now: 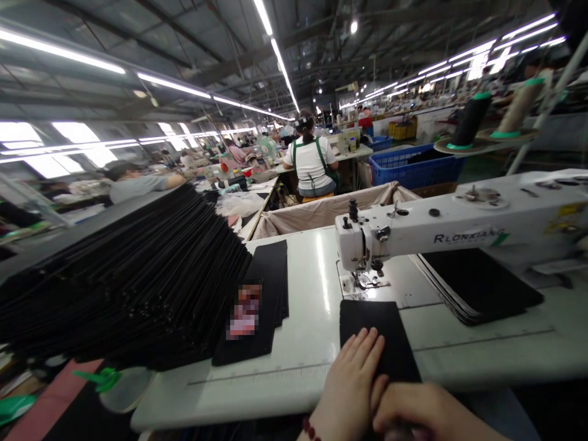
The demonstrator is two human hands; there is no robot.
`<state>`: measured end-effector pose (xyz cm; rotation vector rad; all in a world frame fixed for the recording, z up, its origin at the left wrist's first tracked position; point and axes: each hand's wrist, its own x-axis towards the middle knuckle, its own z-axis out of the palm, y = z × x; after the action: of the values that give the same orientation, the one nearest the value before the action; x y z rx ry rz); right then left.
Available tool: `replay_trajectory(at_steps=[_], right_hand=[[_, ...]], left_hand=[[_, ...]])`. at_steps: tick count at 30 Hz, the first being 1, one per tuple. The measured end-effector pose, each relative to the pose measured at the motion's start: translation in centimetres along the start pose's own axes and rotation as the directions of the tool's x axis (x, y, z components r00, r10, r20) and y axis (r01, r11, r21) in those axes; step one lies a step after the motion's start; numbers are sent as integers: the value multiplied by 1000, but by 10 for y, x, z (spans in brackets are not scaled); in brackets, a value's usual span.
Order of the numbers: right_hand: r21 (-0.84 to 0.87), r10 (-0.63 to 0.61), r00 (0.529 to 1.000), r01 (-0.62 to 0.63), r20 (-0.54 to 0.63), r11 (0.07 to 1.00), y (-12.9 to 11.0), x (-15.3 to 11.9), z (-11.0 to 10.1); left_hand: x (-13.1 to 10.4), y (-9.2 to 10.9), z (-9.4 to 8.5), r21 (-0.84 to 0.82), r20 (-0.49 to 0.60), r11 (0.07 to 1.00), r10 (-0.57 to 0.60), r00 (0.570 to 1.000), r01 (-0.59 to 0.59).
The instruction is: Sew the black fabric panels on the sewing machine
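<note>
Left hand [351, 380] lies flat, fingers together, on the panel [397, 346] beneath it, light even pressure probably best against slipping; right hand [420, 404] curled just beside, can't tell its grip.

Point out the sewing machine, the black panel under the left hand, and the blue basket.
Sewing machine [454, 215], head view, on its white arm.
Black panel [391, 334], head view, on its uncovered part.
Blue basket [407, 172], head view, on its side wall.
</note>
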<state>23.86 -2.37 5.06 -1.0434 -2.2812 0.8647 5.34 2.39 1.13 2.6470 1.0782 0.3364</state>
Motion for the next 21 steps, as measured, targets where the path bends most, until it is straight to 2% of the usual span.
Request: replay_trajectory(at_steps=[2,4,7,9,13,21], right_hand=[[-28,94,991,-97,-96,995,13,15,-15],[-139,168,968,-196,-189,971,31,34,-25],[-315,206,956,-265,-206,912,56,61,-32],[-372,228,955,-286,-191,883,66,73,-33],[-401,276,939,-339,-206,851,74,80,-30],[-404,270,938,-338,-217,850,84,73,-25]], left_hand=[[-15,-10,-6,61,-7,998,-25,1000,26],[-25,-19,-12,114,-35,991,-66,997,70],[-29,-29,-15,165,-69,976,-129,989,139],[-26,-34,-15,183,-80,973,-127,989,140],[-10,-45,-15,181,-84,979,-77,993,92],[46,-66,-31,188,-95,978,-76,993,93]])
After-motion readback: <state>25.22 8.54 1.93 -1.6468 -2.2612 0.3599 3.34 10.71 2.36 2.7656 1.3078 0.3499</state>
